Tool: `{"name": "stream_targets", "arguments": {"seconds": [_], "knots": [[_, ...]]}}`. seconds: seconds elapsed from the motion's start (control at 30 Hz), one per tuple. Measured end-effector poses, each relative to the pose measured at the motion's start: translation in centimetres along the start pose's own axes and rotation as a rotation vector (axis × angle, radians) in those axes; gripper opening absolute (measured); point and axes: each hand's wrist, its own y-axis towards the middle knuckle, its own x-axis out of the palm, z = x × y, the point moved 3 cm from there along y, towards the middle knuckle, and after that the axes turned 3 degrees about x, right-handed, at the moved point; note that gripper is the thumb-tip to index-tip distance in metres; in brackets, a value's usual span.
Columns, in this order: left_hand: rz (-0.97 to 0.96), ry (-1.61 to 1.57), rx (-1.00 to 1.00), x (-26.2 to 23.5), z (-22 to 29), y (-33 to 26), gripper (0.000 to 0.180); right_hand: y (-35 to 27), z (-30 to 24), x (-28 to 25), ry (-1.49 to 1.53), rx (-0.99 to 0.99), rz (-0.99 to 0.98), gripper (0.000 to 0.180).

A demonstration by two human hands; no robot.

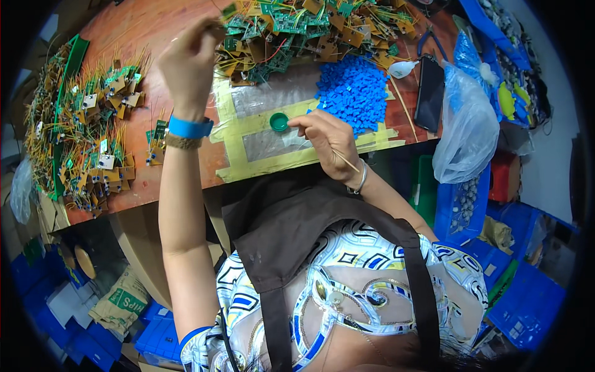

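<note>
My left hand (pixel 191 59) is raised over the far side of the table, fingers pinched together. A small green circuit board (pixel 230 10) with thin wires shows at its fingertips, beside the big heap of circuit boards (pixel 291 25). Between the fingers of my right hand (pixel 330 141) is a thin wooden stick (pixel 344 159), its back end pointing toward my wrist. This hand's fingertips are just right of a small round green cap (pixel 279 121) on the taped work area. Behind the right hand lies a pile of small blue plastic pieces (pixel 352 93).
More wired boards (pixel 102 149) cover the table's left side, along a green divider (pixel 69 111). At right are a black phone (pixel 429 93), a white bottle (pixel 403 69), pliers (pixel 432 42) and a clear plastic bag (pixel 468 133) hanging over the edge. Blue bins (pixel 465 211) stand beyond.
</note>
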Motion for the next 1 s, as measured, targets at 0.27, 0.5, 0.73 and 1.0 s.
{"name": "stream_targets", "arguments": {"seconds": [0.27,0.5,0.73,1.0], "knots": [[0.254,-0.197,-0.417,-6.8,-0.1,-8.2,0.025,0.4,1.5,0.9,0.048,0.075,-0.011,0.042],[0.078,-0.356,-0.841,-6.4,0.5,-16.0,0.025,0.4,1.9,1.6,-0.005,0.103,-0.068,0.043],[0.077,-0.397,-0.785,-4.8,0.9,-16.8,0.026,0.0,0.6,0.9,0.102,0.05,-0.007,0.047],[-0.056,-0.211,-0.522,-2.4,4.5,-15.8,0.018,0.8,-2.7,1.5,0.251,-0.037,-0.057,0.056]]}}
